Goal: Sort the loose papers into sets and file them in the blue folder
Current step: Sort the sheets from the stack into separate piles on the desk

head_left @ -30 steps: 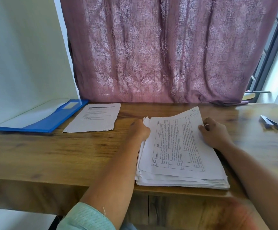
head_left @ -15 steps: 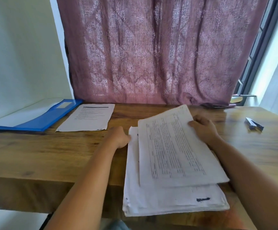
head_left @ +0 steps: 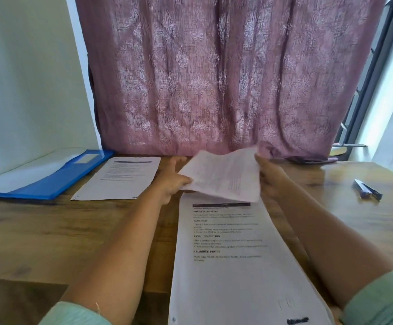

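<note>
The lifted sheet [head_left: 223, 175], blurred and held above the far end of the paper stack [head_left: 230, 259], could crease or slip, since each hand pinches only an edge: left hand [head_left: 172, 181], right hand [head_left: 270, 177]. One printed sheet [head_left: 118, 178] lies on the worktop [head_left: 50, 231] beside the open blue folder [head_left: 57, 177].

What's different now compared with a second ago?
The table-printed sheet that lay on the stack is now lifted clear, held by the right hand and left hand, moving up and leftward. A text page now tops the stack. The blue folder, the single sheet beside it and the dark object at right stayed put.
</note>
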{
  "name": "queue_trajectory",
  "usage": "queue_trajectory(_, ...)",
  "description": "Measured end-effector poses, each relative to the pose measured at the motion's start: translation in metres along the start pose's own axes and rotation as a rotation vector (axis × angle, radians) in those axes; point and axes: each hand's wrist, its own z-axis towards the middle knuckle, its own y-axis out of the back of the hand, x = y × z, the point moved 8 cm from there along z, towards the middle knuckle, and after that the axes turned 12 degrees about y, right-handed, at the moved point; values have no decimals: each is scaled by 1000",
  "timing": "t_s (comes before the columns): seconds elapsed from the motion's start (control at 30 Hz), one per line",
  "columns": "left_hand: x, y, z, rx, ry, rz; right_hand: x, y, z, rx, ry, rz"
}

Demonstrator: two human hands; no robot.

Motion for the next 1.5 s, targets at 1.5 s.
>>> queue_trajectory(1.5, 6, -38, -24, 100, -237, 726, 8, 7, -15, 578, 210, -1153)
